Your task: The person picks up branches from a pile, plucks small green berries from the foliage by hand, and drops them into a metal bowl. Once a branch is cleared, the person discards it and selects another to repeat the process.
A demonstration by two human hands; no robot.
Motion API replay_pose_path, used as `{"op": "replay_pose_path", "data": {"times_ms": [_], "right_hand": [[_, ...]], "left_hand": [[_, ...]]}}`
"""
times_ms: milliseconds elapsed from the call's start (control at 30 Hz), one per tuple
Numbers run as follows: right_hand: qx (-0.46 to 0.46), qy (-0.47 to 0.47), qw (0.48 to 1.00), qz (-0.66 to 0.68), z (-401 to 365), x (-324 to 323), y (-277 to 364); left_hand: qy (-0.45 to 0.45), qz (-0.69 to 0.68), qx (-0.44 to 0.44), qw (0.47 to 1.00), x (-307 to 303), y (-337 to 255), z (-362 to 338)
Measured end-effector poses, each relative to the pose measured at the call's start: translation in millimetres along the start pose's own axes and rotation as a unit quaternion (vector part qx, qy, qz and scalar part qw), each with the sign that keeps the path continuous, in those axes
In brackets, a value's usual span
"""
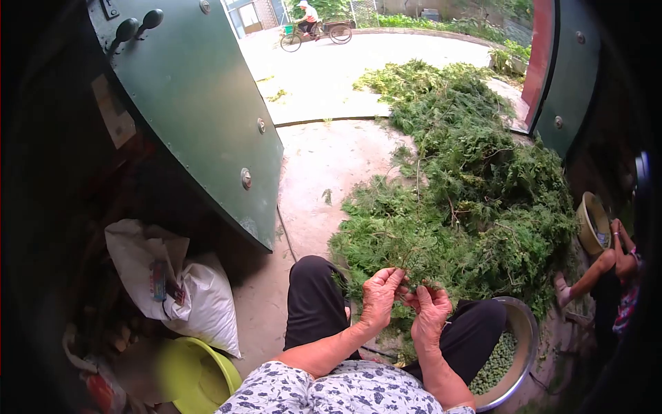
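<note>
Both of my hands meet over my lap at the near edge of a big heap of green conifer branches [469, 186]. My left hand [380, 293] pinches a leafy conifer sprig [407, 259] between thumb and fingers. Close beside it, my right hand [429, 310] has its thumb and fingers pressed together at the lower part of the same sprig. Anything small inside the fingertips is hidden. By my right knee stands a metal basin [527, 328] holding many small green seed cones [495, 366].
A green metal door [200, 117] stands open on the left. Below it are a white sack [207, 303] and a yellow-green basin [231, 372]. At right another person [614, 262] sits by a beige basin [586, 234]. Outside, someone rides a cargo tricycle [317, 31].
</note>
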State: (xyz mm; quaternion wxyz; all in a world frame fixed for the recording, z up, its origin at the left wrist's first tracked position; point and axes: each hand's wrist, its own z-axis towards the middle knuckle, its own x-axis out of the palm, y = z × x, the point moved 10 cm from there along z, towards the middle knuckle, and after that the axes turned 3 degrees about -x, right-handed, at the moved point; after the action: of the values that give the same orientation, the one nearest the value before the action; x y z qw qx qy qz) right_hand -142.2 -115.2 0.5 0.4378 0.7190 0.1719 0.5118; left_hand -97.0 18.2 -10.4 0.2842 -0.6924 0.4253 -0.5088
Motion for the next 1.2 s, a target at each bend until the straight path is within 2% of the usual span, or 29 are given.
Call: {"op": "replay_pose_path", "data": {"times_ms": [100,133,200,233,267,333,367,467,533,600,667,733,833,900,1100,1200], "right_hand": [[-0.002,-0.003,1.0,-0.006,3.1,-12.0,-2.8],[-0.004,-0.012,1.0,-0.009,4.6,-16.1,-2.7],[0.002,-0.01,1.0,-0.014,7.2,-17.6,1.0],[0.002,-0.006,1.0,-0.028,9.5,-20.3,1.8],[0.003,-0.002,0.999,-0.042,10.5,-21.5,2.2],[0.002,0.002,0.999,-0.053,11.1,-21.1,3.6],[-0.007,0.021,0.998,-0.06,11.5,-18.2,4.3],[-0.03,0.043,0.995,-0.081,11.3,-13.2,6.2],[-0.043,0.047,0.993,-0.095,11.8,-11.6,9.5],[-0.009,0.095,0.988,-0.119,10.6,-2.6,9.0],[-0.01,0.086,0.989,-0.12,8.4,1.1,11.9],[-0.009,0.078,0.99,-0.121,8.8,0.4,11.0],[0.01,0.108,0.986,-0.124,8.0,2.2,3.7],[0.047,0.083,0.993,-0.075,5.6,-0.6,-2.2],[0.097,0.058,0.993,-0.046,3.2,-7.7,-9.4],[0.076,0.056,0.994,-0.059,1.9,-9.0,-6.2]], "left_hand": [[0.024,0.116,0.027,0.993,5.2,-7.6,-3.1],[0.022,0.116,0.028,0.993,3.7,-7.3,-2.3],[0.073,0.162,0.093,0.98,12.6,-12.9,-2.5],[0.06,0.276,0.095,0.954,7.0,-7.9,1.2],[0.058,0.276,0.095,0.955,4.4,-5.2,1.3],[0.118,0.277,0.095,0.949,14.8,-1.6,-1.4],[0.169,0.214,0.068,0.96,22.8,2.0,-3.3],[0.219,0.135,0.024,0.966,25.2,20.0,-0.8],[0.215,0.128,0.012,0.968,27.8,14.3,-4.4],[0.209,0.122,0.0,0.97,31.0,6.4,-9.9],[0.156,0.249,0.047,0.955,26.1,-5.9,-10.8],[0.153,0.241,0.077,0.955,23.7,-8.2,-9.2],[0.142,0.276,0.065,0.948,19.4,-4.7,-7.2],[0.132,0.214,0.045,0.967,15.0,1.2,-4.8],[0.144,0.167,-0.011,0.975,18.7,5.2,-7.6],[0.126,0.211,-0.028,0.969,18.1,3.3,-9.6]]}}
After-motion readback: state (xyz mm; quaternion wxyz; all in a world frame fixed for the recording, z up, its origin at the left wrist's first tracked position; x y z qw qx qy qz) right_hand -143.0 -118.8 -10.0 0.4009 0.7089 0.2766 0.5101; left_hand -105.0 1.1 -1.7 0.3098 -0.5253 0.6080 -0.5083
